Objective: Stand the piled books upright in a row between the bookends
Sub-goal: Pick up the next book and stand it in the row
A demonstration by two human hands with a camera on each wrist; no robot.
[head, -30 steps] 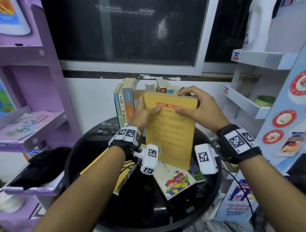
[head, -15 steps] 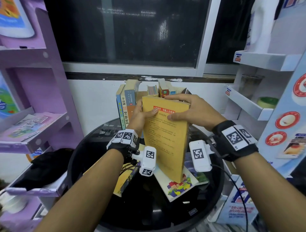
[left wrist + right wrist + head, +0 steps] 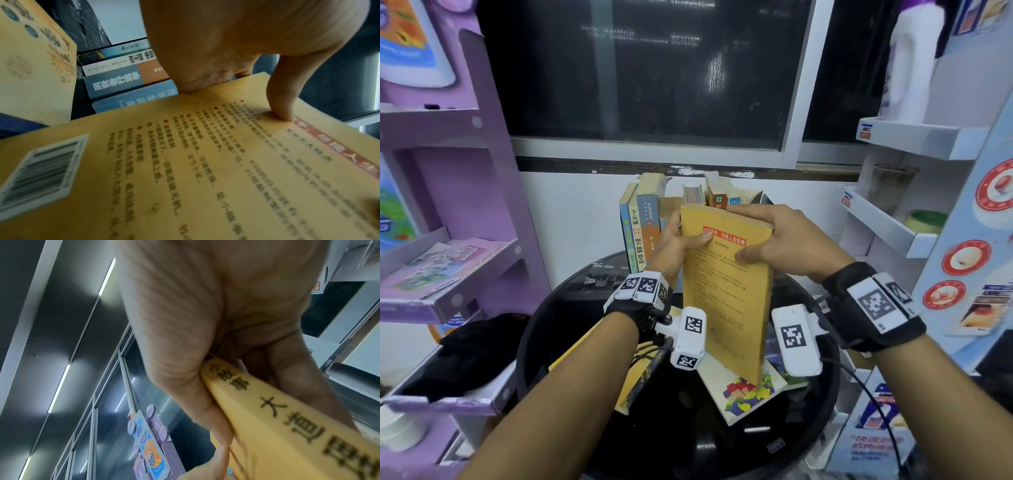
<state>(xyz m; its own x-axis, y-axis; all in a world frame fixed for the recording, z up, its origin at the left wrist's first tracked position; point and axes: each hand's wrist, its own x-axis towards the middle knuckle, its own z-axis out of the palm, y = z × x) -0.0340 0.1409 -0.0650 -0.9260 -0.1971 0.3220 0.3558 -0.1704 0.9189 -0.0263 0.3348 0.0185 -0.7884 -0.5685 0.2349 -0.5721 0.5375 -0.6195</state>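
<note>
Both hands are on the tall yellow paperback book [image 3: 726, 284], held upright over the round glossy black table [image 3: 654, 428], back cover toward the camera. The left hand [image 3: 674, 240] grips the upper left edge: thumb [image 3: 281, 104] pressed flat against the printed back cover just below the red title strip, fingers wrapped round behind, out of sight. The right hand [image 3: 774, 240] clamps the top right corner, fingers laid along the top edge, thumb on the cover, and in the right wrist view the spine [image 3: 287, 418] with its black characters runs straight out of that pinch. So the book is firmly held from both sides.

Just beyond the left hand's grip stands the row of upright books with blue, white and tan spines [image 3: 638, 233], close against the knuckles; more book tops [image 3: 709, 195] show right behind the yellow one's top edge. Whether it touches them I can't tell. Below the grip, the book's lower corner hangs over a flat white book with a colourful block-pattern cover [image 3: 746, 394], lying on the table; contact there is unclear. Under the left wrist lies another flat yellow book [image 3: 633, 383], tilted across the tabletop. A purple shelf unit [image 3: 482, 205] stands outboard of the left arm, a white shelf rack [image 3: 887, 226] outboard of the right.
</note>
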